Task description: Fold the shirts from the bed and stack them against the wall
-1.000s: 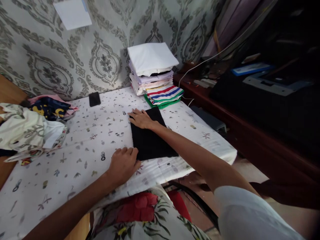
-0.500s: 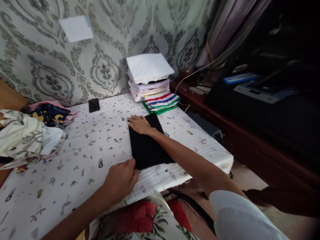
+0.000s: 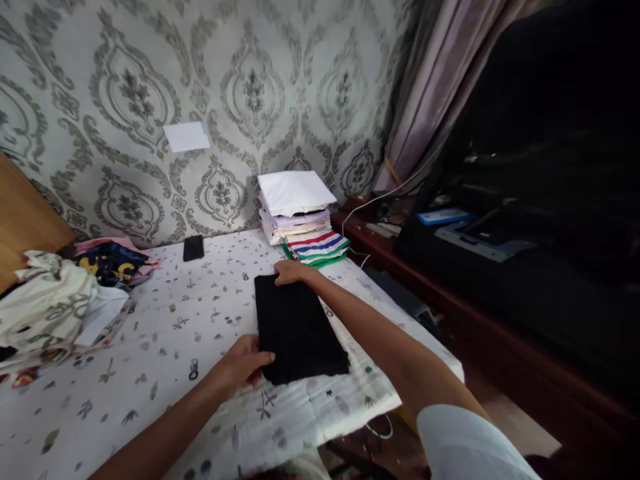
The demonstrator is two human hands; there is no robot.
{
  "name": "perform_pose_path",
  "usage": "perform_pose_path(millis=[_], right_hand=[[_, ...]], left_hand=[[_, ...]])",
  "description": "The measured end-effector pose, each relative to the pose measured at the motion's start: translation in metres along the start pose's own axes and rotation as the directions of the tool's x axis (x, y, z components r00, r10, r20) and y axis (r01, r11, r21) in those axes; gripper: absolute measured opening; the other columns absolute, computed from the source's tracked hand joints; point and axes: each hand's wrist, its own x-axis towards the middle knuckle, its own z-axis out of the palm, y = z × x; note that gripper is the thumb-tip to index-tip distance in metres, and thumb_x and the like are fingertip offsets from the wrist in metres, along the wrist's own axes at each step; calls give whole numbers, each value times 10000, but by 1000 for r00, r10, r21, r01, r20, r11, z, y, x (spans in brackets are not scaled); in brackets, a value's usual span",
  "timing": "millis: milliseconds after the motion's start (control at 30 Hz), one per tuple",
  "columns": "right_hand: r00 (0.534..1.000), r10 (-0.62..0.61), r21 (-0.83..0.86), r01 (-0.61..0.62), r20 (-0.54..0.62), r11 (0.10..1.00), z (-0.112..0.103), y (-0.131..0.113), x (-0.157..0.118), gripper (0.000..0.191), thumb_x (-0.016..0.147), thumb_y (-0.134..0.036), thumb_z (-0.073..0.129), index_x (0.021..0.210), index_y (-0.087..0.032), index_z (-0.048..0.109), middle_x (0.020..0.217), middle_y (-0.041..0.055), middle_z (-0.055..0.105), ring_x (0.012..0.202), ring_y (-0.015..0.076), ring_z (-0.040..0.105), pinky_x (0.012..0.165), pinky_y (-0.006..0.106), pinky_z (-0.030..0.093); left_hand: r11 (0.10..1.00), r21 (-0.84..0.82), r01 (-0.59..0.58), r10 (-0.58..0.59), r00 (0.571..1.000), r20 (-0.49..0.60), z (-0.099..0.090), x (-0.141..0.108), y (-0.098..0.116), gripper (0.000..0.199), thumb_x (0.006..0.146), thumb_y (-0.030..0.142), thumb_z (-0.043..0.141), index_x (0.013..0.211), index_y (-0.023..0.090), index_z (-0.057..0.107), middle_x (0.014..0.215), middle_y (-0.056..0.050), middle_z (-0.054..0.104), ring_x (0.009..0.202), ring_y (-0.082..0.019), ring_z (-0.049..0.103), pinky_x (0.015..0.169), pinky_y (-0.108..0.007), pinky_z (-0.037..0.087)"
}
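Black cloth (image 3: 300,330), folded into a flat, roughly rectangular panel, plain and matte, its near edge slightly uneven toward the right corner. It lies on the patterned cover of the desk (image 3: 165,320), close to the front edge. My left hand (image 3: 243,363) is partly closed at its near-left corner, thumb on top, fingers tucked under. My right hand (image 3: 291,272) is also partly closed, pinching the far edge. Beyond it, near the desk's far edge, stands a stack of folded clothes (image 3: 297,193), white on top.
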Motion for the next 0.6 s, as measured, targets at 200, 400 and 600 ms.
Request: perform_pose_path(millis=[200,400,600], right_hand=[[996,36,141,-24,-79,990,-6,11,-12,87,657,-168,709,739,-163,682,855,43,716,862,194,640,663,229,410],[971,175,461,-83,-161,884,16,26,-38,147,724,-204,668,659,-186,537,613,-44,527,654,125,524,555,222,334],[936,341,775,-155,-83,613,41,26,-58,176,785,-333,682,766,-192,578,587,-40,578,562,124,561,516,219,421]], left_hand=[[993,-89,-75,67,994,-87,-33,-13,15,203,626,265,722,791,157,678,582,36,583,491,-100,495,434,-194,317],[886,-436,-158,-1,939,-343,-88,-19,11,177,739,243,713,897,176,671,794,-39,724,707,-200,682,606,-284,559],[838,-534,-112,-36,965,-260,-91,-17,-6,133,859,241,674,948,143,657,904,-120,764,754,-218,733,657,-313,606]])
